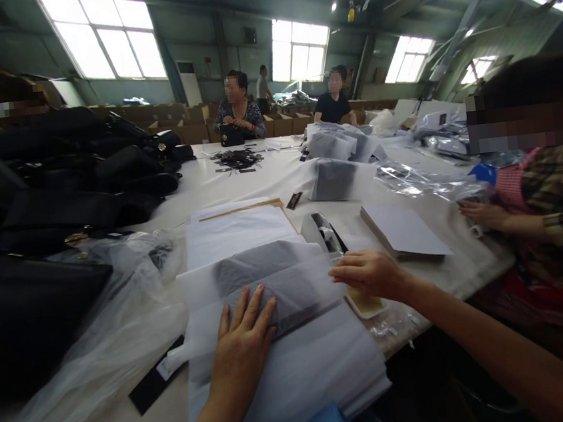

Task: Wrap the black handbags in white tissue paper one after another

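Touching translucent paper [311,258], two hands [246,349], dark rectangular bundle [290,294]

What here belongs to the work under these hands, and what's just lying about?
In use, it seems:
Dark item under a thin white sheet, left hand flat on top
Right hand at the sheet's right edge
White paper stack underneath

Probably just lying about:
Black bags, left
Dark tag beyond the paper
Clear plastic packets, right
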Demonstrator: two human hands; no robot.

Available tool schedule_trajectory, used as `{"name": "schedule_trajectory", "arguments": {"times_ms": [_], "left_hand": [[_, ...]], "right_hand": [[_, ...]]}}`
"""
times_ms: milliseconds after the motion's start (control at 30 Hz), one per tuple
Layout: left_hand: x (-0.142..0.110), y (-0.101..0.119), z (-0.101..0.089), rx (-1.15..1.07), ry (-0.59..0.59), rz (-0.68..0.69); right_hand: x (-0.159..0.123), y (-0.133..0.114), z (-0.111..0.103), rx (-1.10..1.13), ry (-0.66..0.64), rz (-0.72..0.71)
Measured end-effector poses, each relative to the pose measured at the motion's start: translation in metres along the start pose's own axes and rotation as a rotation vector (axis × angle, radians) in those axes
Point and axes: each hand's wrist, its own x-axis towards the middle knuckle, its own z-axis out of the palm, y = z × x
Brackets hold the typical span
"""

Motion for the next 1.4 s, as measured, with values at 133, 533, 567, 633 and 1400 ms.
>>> {"name": "schedule_trajectory", "arguments": {"times_ms": [133, 533, 567, 633, 1400], "left_hand": [[-0.001, -0.001, 0.000, 0.025, -0.023, 0.009], [0.000, -0.001, 0.004, 0.024, -0.003, 0.000], [0.000, -0.002, 0.004, 0.026, -0.001, 0.006], [-0.001, -0.003, 0.005, 0.034, -0.004, 0.014], [-0.002, -0.003, 0.004, 0.003, -0.019, 0.000]], "right_hand": [[0.057, 0.001, 0.021, 0.012, -0.122, -0.040], [0.112, 0.022, 0.041, -0.196, -0.368, 0.272], [0.109, 0.026, 0.041, -0.227, -0.343, 0.354], [0.098, 0.035, 0.039, -0.274, -0.295, 0.485], [-0.013, 0.013, 0.040, 0.628, 0.609, 1.039]]}}
